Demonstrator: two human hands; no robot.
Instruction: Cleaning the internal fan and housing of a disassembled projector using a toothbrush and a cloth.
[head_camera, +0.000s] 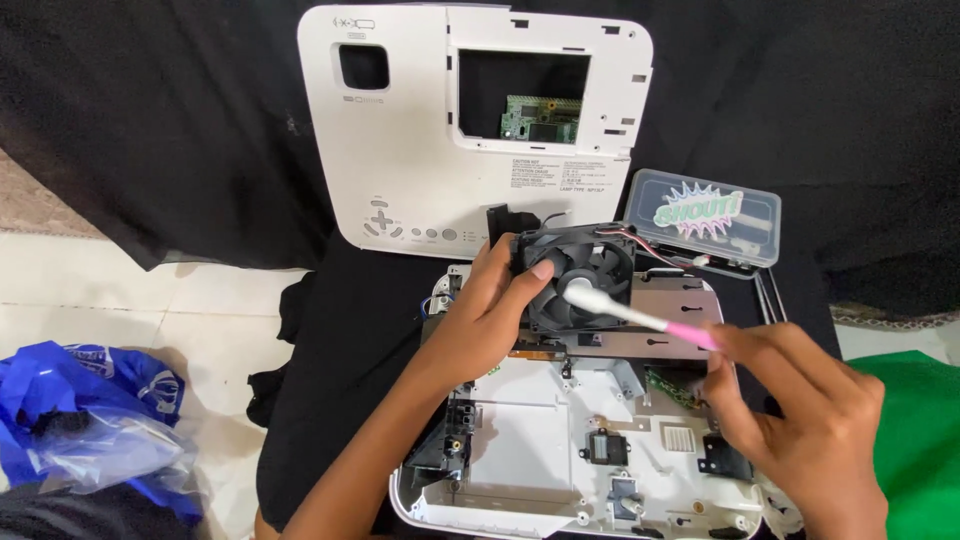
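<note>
My left hand (487, 312) holds a black square cooling fan (580, 275) upright by its left edge, thumb on the frame. Red and black wires (650, 250) run from the fan's top right corner. My right hand (800, 420) grips a cotton swab (640, 315) with a pink stick; its white tip touches the fan's hub. Beneath both hands lies an opened white device base (540, 450) with black parts and a metal plate (680, 310).
The white top cover (420, 150), with buttons and a rectangular opening showing a green circuit board (540, 120), lies behind on black cloth. A clear plastic box (705, 215) sits at right. Blue plastic bags (90, 420) lie at left, green cloth (915, 430) at right.
</note>
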